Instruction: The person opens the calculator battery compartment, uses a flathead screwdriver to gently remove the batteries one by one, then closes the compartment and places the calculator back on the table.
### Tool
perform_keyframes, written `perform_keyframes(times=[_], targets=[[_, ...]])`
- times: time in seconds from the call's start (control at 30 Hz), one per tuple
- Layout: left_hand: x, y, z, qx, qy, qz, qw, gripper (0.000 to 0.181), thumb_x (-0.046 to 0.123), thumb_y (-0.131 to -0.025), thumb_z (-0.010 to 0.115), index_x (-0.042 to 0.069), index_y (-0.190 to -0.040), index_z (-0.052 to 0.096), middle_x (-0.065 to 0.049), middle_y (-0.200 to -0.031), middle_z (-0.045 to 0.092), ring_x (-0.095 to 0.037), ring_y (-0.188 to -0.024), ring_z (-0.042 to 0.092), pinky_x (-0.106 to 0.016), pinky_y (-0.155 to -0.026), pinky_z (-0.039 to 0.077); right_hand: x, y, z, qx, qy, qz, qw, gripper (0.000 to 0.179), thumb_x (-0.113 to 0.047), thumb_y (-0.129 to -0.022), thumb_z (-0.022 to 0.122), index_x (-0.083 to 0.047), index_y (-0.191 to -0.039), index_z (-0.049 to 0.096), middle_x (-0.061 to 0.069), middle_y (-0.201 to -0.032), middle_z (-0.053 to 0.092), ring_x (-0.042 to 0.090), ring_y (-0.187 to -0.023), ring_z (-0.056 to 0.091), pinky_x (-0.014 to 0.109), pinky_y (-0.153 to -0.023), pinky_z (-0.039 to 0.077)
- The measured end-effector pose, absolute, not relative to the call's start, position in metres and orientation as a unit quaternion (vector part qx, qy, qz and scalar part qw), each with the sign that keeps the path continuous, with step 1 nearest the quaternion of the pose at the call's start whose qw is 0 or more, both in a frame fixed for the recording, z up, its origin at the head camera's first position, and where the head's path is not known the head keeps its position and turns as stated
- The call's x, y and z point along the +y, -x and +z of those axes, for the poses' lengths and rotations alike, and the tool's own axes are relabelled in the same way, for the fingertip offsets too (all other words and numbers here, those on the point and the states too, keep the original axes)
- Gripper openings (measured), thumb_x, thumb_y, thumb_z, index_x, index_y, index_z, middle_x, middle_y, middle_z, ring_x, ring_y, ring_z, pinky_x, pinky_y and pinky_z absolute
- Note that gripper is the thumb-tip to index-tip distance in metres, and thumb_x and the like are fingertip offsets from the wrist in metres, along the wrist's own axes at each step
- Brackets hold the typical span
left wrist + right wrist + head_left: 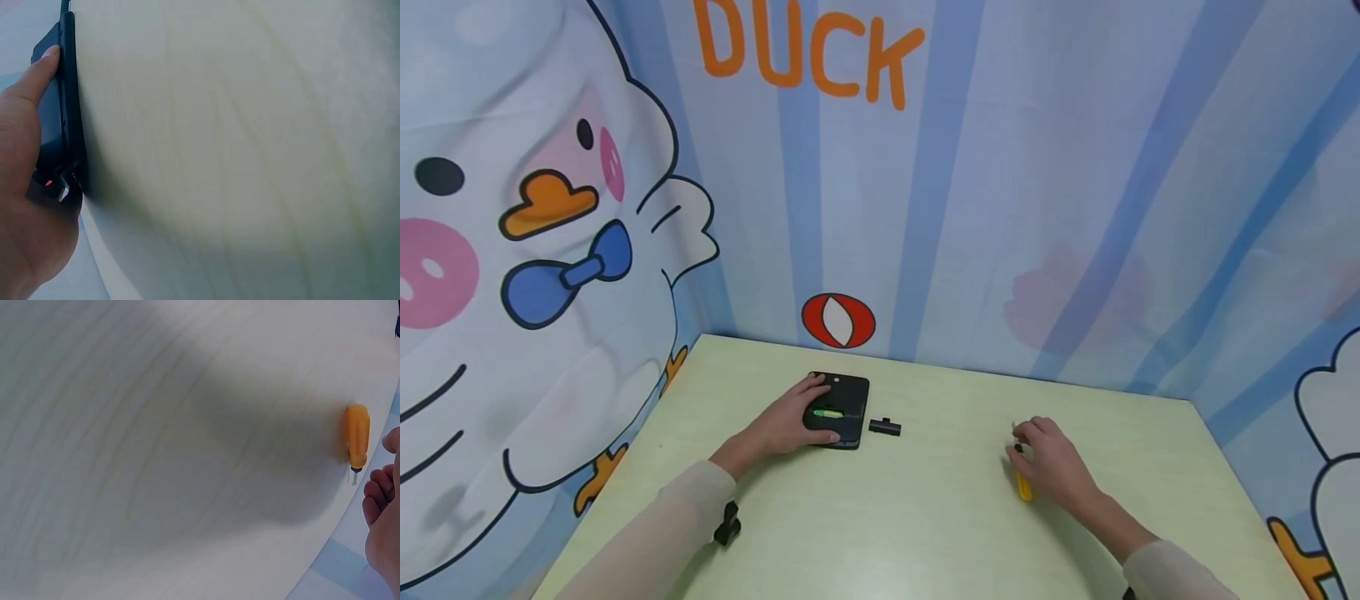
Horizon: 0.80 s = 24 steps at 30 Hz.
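Note:
My left hand (782,423) rests on a flat black rectangular device (852,392) with rounded corners. Its fingers lie over the upper left part, and the thumb stretches along the lower part. A small green piece (828,413) shows near the middle of the device. The left wrist view has the thumb against the device's dark face (51,128). At the right, a small yellow-handled screwdriver (1023,487) lies on the table. My right hand (1060,467) is over its tip end; in the right wrist view a gap shows between the fingers and the screwdriver (357,434).
Just right of the device lies a small black part (885,427) with a little tab. The pale wooden table (925,517) ends at the back against a blue striped curtain (977,208) with duck pictures. A black clip (727,525) sits by the left cuff.

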<state>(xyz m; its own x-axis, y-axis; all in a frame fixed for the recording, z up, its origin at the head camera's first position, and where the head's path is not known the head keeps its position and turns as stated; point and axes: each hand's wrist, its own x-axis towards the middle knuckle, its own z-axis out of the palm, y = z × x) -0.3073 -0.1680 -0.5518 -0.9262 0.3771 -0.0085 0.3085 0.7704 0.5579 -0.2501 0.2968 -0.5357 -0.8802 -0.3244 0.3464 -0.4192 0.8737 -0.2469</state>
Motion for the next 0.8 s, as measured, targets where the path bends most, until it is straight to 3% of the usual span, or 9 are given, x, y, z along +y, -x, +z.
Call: perform_keyframes(times=[0.5,0.8], targets=[[-0.1680,0.3068,-0.5513,0.938,-0.179,0.291,0.060,0.098,0.059,-0.086,0.083,0.009,-0.161,0.045,-0.009,-0.174,0.027,-0.035,-0.161,0.022,-0.057,-0.123,0.034,0.3044,0.2467,-0.5317,-0.970,-0.138,0.189,0.062,0.017,-0.016,-0.091,0.082,-0.004,-0.094,0.070,0.000,-0.084,0.060,0.017,-0.079,0.053,0.036,-0.070,0.052],[-0.1685,0.3074,-0.5529,0.938,-0.180,0.291,0.058,0.099,0.060,-0.086,0.083,0.010,-0.162,0.045,-0.009,-0.174,0.027,-0.034,-0.161,0.021,-0.057,-0.123,0.033,0.3060,0.2463,-0.5360,-0.965,-0.125,0.221,0.060,0.014,-0.012,-0.090,0.081,-0.004,-0.094,0.070,0.000,-0.085,0.062,0.015,-0.077,0.056,0.033,-0.070,0.054]])
